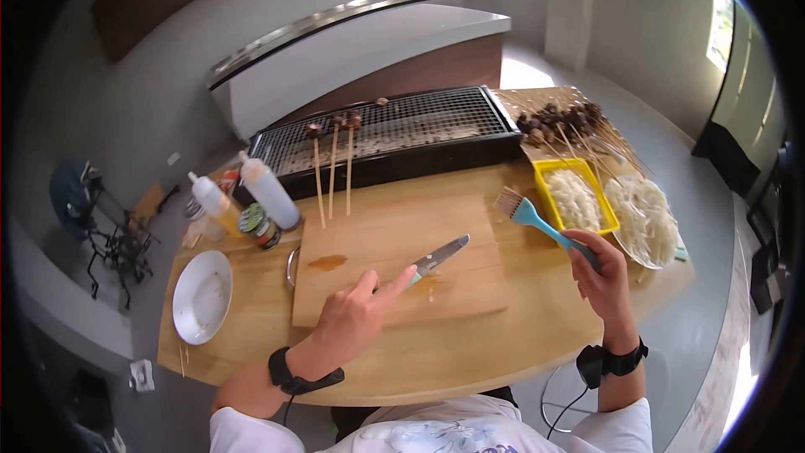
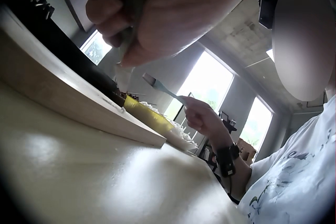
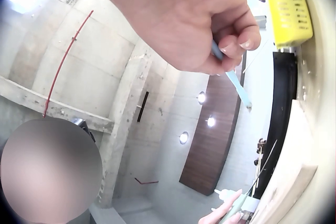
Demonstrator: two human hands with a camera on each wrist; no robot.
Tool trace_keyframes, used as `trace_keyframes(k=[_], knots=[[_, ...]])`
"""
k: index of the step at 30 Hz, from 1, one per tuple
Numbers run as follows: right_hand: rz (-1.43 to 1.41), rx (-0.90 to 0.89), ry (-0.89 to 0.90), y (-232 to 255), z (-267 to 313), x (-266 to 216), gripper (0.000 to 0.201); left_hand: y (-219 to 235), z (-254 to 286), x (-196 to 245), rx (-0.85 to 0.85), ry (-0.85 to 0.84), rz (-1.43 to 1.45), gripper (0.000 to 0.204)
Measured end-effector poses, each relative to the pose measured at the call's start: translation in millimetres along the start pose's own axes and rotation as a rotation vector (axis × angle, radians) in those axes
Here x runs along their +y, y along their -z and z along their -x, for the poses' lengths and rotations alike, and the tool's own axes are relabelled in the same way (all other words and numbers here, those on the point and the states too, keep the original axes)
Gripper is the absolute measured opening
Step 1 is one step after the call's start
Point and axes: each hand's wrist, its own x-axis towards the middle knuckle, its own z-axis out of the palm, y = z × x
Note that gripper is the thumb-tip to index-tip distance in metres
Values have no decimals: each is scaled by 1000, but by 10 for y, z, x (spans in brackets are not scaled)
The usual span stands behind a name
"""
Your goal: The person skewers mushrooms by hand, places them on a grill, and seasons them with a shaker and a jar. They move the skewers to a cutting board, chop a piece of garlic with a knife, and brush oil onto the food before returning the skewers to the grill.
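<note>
In the head view my left hand point(image 1: 354, 312) grips a knife point(image 1: 442, 256) by its pale green handle, index finger stretched along it. The blade points up and right over the wooden cutting board point(image 1: 394, 218). My right hand point(image 1: 600, 273) holds a basting brush point(image 1: 537, 220) by its light blue handle, bristles up and left, close to the yellow basket point(image 1: 616, 225) of white noodles. In the right wrist view the fingers curl round the brush handle point(image 3: 239, 88). An orange-brown sauce smear point(image 1: 327, 262) marks the board's left part.
Three meat skewers point(image 1: 333, 169) lie with their meat on the black grill point(image 1: 402, 159) behind the board. Squeeze bottles point(image 1: 270, 193), a small jar point(image 1: 262, 225) and a white plate point(image 1: 194, 334) stand at left. More skewers point(image 1: 570, 126) and bagged noodles point(image 1: 641, 222) are at right.
</note>
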Motion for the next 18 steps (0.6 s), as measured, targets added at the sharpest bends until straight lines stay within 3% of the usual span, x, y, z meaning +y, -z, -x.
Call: trace_keyframes(k=[5,9,11,12,14,18], knots=[[90,-164,-8,-460,-286,-222,20,-31,90,-261,-84,2,169,57],[183,-275,85,-791,-599,-324,20,54,91,-445,-88,58,232,57],[179,-362,91,-936,-765,-391,20,27,88,-624,119,164,311,50],[181,-359,92,-1010,-844,-417,20,20,63,-732,120,161,313,50],[239,-441,128,-1149,-966,-459,21,10,-33,-994,210,379,279,50],[281,-448,138,-1313,-1006,-485,22,-128,-227,-1440,204,572,400,45]])
